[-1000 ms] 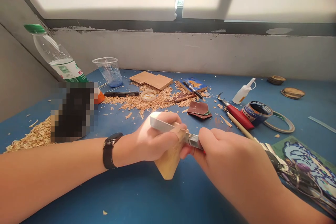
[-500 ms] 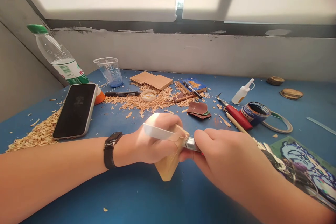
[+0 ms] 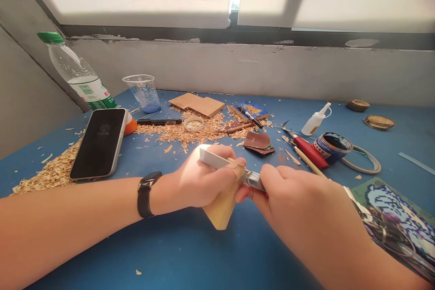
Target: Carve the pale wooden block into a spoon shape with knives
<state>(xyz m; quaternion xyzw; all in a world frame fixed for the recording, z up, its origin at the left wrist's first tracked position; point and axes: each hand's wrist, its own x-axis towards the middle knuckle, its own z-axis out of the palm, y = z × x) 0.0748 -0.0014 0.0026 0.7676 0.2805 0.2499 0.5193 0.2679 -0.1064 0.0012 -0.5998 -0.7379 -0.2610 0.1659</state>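
A pale block of wood point(image 3: 222, 210) is gripped in my left hand point(image 3: 204, 181), its pointed lower end tilted down toward me above the blue table. My right hand point(image 3: 299, 204) is closed round the handle of a utility knife point(image 3: 217, 159), most of the handle hidden in the fist. The flat metal blade points left and lies across the upper part of the wood. My left thumb presses at the back of the blade, close to its metal holder. A black watch point(image 3: 147, 195) is on my left wrist.
A phone point(image 3: 98, 145) leans at the left by heaped wood shavings point(image 3: 50, 167), a bottle point(image 3: 83, 77) and a plastic cup point(image 3: 142, 93). Folded sandpaper point(image 3: 258, 142) lies beyond my hands. To the right are a red-handled hook tool point(image 3: 309, 152), an open can point(image 3: 335, 145) and a glue bottle point(image 3: 314, 120).
The knife has shifted right and its blade has tilted more steeply. My right hand has moved slightly right, and my left thumb now lies on the blade's back. The wood has turned a little.
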